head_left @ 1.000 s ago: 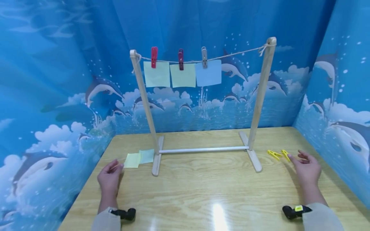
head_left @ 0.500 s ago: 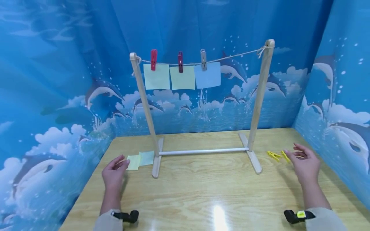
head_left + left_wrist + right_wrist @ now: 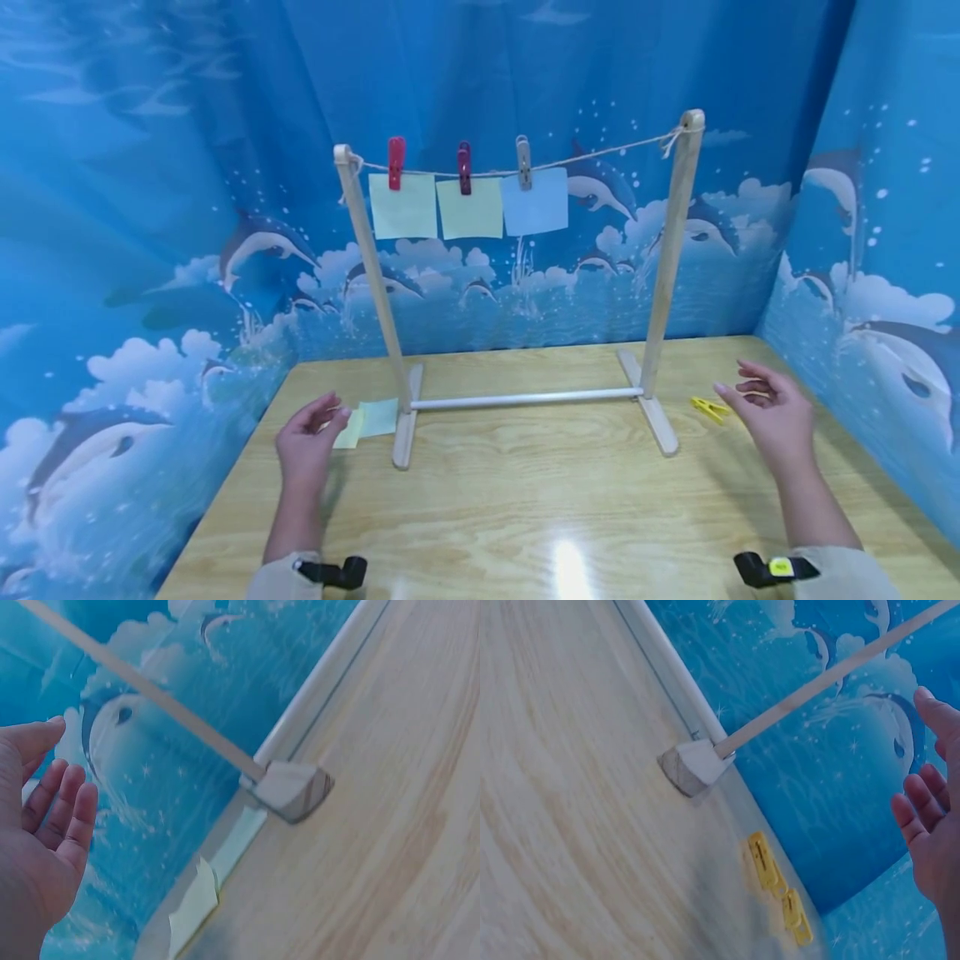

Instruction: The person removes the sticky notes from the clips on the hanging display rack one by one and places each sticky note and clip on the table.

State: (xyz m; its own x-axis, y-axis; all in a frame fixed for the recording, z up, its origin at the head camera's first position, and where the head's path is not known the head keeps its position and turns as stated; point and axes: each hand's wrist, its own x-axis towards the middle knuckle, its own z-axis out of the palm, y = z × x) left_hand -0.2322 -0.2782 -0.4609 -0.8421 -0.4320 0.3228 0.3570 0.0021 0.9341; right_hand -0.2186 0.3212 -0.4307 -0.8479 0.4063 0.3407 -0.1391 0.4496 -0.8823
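My left hand point(image 3: 306, 446) hovers above the left side of the table, fingers relaxed and holding nothing. In the head view it partly covers a yellow sticky note point(image 3: 349, 429), which lies beside a pale green-blue one point(image 3: 379, 417). On the right, my right hand point(image 3: 776, 421) is raised with loosely bent fingers, nothing between them. Two yellow clothespins point(image 3: 763, 860) lie on the table below it in the right wrist view; the head view shows only one yellow clothespin point(image 3: 708, 409), the hand hiding the other. Both wrist views show thumb and fingers apart.
A wooden stand point(image 3: 670, 258) with a string stands mid-table. From the string hang two pale yellow-green notes point(image 3: 402, 212) and a light blue note point(image 3: 536, 204), clipped by red point(image 3: 396, 163), dark red point(image 3: 464, 168) and grey point(image 3: 523, 163) clothespins. A dolphin-print curtain point(image 3: 480, 308) surrounds the table point(image 3: 495, 492).
My left hand has moved right, over the yellow note. My right hand has lifted and shifted left, now covering one clothespin. The head view has shifted slightly.
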